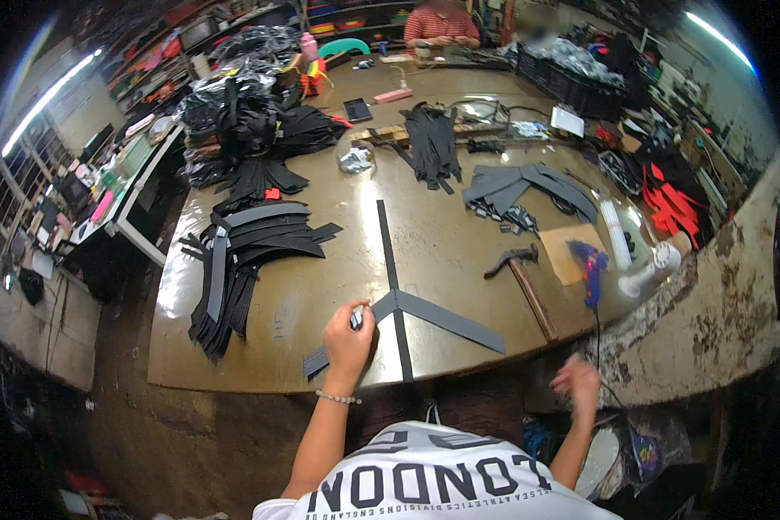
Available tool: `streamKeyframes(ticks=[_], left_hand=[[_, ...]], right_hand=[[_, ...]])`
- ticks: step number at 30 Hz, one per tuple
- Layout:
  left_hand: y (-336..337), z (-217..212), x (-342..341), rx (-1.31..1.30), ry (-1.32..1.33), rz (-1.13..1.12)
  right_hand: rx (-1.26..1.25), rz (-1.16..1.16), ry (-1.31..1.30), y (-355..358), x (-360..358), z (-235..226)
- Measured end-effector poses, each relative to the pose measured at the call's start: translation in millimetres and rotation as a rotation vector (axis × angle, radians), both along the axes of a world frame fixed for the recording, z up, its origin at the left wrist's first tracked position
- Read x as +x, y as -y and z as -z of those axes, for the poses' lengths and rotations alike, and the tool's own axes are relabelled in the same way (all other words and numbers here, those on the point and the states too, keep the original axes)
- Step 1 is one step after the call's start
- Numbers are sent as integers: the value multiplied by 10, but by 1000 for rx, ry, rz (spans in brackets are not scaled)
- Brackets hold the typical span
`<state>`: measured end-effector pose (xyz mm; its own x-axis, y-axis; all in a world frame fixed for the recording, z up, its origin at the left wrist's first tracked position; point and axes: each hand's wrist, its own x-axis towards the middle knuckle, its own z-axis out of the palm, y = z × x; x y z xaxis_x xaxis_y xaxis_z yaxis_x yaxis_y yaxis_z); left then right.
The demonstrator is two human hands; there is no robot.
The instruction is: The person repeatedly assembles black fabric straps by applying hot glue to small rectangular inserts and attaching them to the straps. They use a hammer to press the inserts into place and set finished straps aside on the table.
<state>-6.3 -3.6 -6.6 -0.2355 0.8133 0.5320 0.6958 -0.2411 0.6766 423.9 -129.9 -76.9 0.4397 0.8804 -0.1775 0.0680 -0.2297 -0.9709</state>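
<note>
On the brown tabletop (321,286), a narrow black strap (384,247) runs away from me. A grey webbing strap (451,322), bent into a wide V, crosses it near its middle. My left hand (347,338) rests over the V's left arm, fingers closed around a small black-and-silver piece (356,321) whose kind I cannot make out. That strap's left end sticks out beyond the hand. Off the table's front edge, at the right, hovers my right hand (576,381). Its fingers are blurred, and nothing is plainly visible in them.
A hammer (533,299) and a blue glue gun (591,273) with a cord lie at right, beside a tan sheet (563,247). Black strap stacks (260,238) cover the left side. More grey straps (529,182) lie far right. A person (442,30) sits across the table.
</note>
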Motion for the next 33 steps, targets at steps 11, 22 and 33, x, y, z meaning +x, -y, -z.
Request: streamKeyframes(ticks=[11, 22, 33], left_hand=[[6, -44, -2, -251, -142, 109], [29, -1, -1, -220, -327, 107], [28, -33, 24, -240, -316, 91]], right_hand=[[11, 211, 503, -1812, 235, -664], [339, -879, 462, -1845, -1709, -1508], [234, -939, 572, -2226, -1956, -1283]])
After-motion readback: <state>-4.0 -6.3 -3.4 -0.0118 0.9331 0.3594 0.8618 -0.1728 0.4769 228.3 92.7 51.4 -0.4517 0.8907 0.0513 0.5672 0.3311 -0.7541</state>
